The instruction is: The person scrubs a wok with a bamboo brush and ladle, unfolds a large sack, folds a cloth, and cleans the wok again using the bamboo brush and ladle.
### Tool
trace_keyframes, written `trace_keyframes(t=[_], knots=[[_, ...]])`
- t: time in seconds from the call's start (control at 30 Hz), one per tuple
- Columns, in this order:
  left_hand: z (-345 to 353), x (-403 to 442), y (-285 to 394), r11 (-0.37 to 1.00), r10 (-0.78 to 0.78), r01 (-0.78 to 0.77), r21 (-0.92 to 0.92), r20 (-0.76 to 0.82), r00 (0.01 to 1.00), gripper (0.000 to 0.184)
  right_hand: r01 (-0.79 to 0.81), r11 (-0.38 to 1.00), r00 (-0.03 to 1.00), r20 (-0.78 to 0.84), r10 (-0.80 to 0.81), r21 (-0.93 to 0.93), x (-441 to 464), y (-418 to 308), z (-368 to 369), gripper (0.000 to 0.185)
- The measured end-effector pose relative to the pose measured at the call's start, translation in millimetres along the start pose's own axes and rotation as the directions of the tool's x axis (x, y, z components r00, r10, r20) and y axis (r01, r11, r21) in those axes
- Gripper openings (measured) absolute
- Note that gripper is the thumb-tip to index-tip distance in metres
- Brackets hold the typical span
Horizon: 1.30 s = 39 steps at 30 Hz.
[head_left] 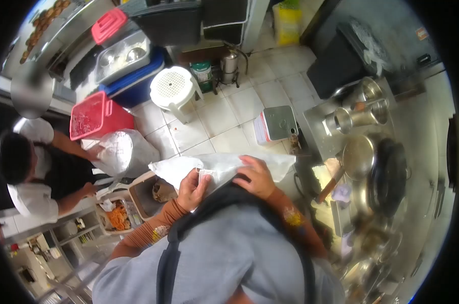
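Note:
A thin white sheet (222, 164), plastic or cloth, is spread across my waist in front of the black apron (229, 195). My left hand (191, 190) is closed on its near edge, with a small folded white corner between thumb and fingers. On the other side, my right hand (257, 177) curls its fingers over the sheet's upper face near the apron's top edge. Part of the sheet hangs beyond both hands, and its lower side is hidden from me.
A co-worker (39, 162) at left reaches toward a large white sack (123, 152). Ahead are a red bin (105, 114), a white stool (173, 88) and a square tin (275, 124). Pans (359, 157) crowd the right counter. Bins with food scraps (119, 215) stand at lower left.

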<state>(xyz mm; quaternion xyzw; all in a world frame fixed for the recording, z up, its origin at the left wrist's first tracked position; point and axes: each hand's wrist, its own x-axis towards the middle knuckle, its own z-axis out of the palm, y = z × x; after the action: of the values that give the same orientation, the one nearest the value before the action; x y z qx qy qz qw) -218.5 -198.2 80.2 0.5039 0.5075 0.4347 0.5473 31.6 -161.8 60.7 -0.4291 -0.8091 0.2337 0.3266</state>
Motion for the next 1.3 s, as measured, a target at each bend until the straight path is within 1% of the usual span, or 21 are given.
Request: trace_keyframes(t=[0.1, 0.23, 0.27, 0.37, 0.43, 0.5, 0.6, 0.67, 0.77, 0.83, 0.87, 0.9, 0.93, 1.0, 1.03, 1.07, 1.1, 1.13, 1.2, 1.23, 1.3], knots=[[3.1, 33.9, 2.1, 0.999, -0.026, 0.025, 0.023, 0.036, 0.999, 0.015, 0.033, 0.998, 0.996, 0.078, -0.037, 0.058, 35.4, 8.5, 2.0, 0.026], [13.4, 81.5, 11.1, 0.986, -0.09, 0.086, -0.139, -0.025, 0.996, 0.012, 0.244, 0.969, 0.96, 0.137, -0.246, 0.034, 91.8, 35.5, -7.1, 0.02], [11.1, 93.5, 11.6, 0.998, -0.01, 0.009, -0.062, -0.021, 1.0, 0.012, 0.288, 0.955, 0.951, 0.097, -0.295, 0.075, 108.3, 43.1, -9.0, 0.017], [-9.9, 136.9, 37.6, 0.985, 0.156, -0.149, 0.085, -0.082, 0.984, 0.008, 0.208, 0.955, 0.966, 0.113, -0.235, 0.21, 154.3, 66.3, -24.7, 0.013], [-16.5, 164.5, 81.9, 0.982, 0.173, -0.161, 0.094, -0.134, 0.976, 0.007, 0.143, 0.953, 0.989, -0.003, -0.147, 0.267, 189.1, 75.6, -48.6, 0.01], [-30.6, 186.0, 88.5, 0.95, 0.246, -0.227, 0.215, -0.067, 0.967, 0.009, 0.064, 0.957, 0.998, 0.003, -0.068, 0.284, 213.1, 89.8, -63.1, 0.008], [-17.8, 214.7, 109.7, 0.951, 0.197, -0.182, 0.251, -0.034, 0.98, 0.014, 0.05, 0.975, 0.999, -0.025, -0.046, 0.217, 249.9, 102.6, -80.0, 0.008], [-16.6, 245.2, 112.9, 0.803, 0.418, -0.408, 0.435, 0.078, 0.905, 0.037, 0.01, 0.974, 0.997, -0.072, 0.007, 0.226, 270.1, 117.1, -83.1, 0.01], [1.6, 301.3, 143.9, 0.559, 0.546, -0.509, 0.654, 0.172, 0.82, 0.051, -0.08, 0.957, 0.981, -0.148, 0.126, 0.278, 304.8, 141.6, -90.1, 0.012], [2.1, 340.9, 118.3, 0.661, 0.415, -0.339, 0.669, 0.05, 0.908, 0.041, -0.114, 0.96, 0.969, -0.186, 0.165, 0.257, 328.2, 159.3, -98.2, 0.013], [-4.2, 369.5, 114.9, 0.657, 0.491, -0.415, 0.629, 0.06, 0.869, 0.026, -0.12, 0.97, 0.966, -0.202, 0.164, 0.213, 342.5, 168.4, -105.8, 0.014], [-10.1, 398.0, 122.9, 0.607, 0.492, -0.417, 0.677, 0.092, 0.866, 0.012, -0.131, 0.978, 0.962, -0.218, 0.166, 0.165, 354.3, 179.7, -116.3, 0.015], [-17.7, 427.6, 124.5, 0.581, 0.512, -0.448, 0.679, 0.123, 0.85, 0.01, -0.14, 0.984, 0.978, -0.141, 0.156, 0.114, 359.7, 195.3, -127.7, 0.022], [-17.1, 497.4, 140.2, 0.696, 0.664, -0.593, 0.406, -0.05, 0.746, 0.012, -0.173, 0.98, 0.984, -0.059, 0.168, -0.101, 356.1, 218.6, -155.9, 0.027], [-36.8, 530.1, 145.8, 0.67, 0.638, -0.561, 0.486, 0.007, 0.77, 0.012, -0.184, 0.964, 0.983, -0.015, 0.184, -0.193, 348.6, 229.6, -168.2, 0.03], [-38.7, 558.7, 166.9, 0.737, 0.622, -0.574, 0.356, -0.025, 0.783, 0.011, -0.249, 0.929, 0.95, 0.117, 0.289, -0.274, 335.9, 244.9, -182.2, 0.037], [-44.4, 587.1, 179.9, 0.782, 0.605, -0.593, 0.191, -0.002, 0.796, 0.011, -0.262, 0.89, 0.933, 0.135, 0.332, -0.374, 320.7, 256.7, -196.5, 0.039], [-51.5, 611.5, 191.6, 0.803, 0.58, -0.58, 0.137, 0.048, 0.813, 0.011, -0.318, 0.84, 0.898, 0.145, 0.415, -0.44, 300.5, 272.7, -210.5, 0.037], [-55.5, 655.0, 204.5, 0.846, 0.533, -0.533, -0.019, 0.043, 0.845, 0.013, -0.49, 0.643, 0.792, 0.007, 0.61, -0.589, 280.7, 277.0, -244.6, 0.028], [-51.5, 672.6, 213.7, 0.85, 0.526, -0.523, -0.069, 0.044, 0.849, 0.013, -0.603, 0.55, 0.706, -0.066, 0.705, -0.578, 268.3, 293.7, -255.8, 0.021], [-37.1, 704.5, 222.4, 0.852, 0.524, -0.516, -0.094, 0.162, 0.836, 0.016, -0.582, 0.465, 0.734, -0.184, 0.654, -0.667, 255.7, 312.4, -281.3, 0.017]])
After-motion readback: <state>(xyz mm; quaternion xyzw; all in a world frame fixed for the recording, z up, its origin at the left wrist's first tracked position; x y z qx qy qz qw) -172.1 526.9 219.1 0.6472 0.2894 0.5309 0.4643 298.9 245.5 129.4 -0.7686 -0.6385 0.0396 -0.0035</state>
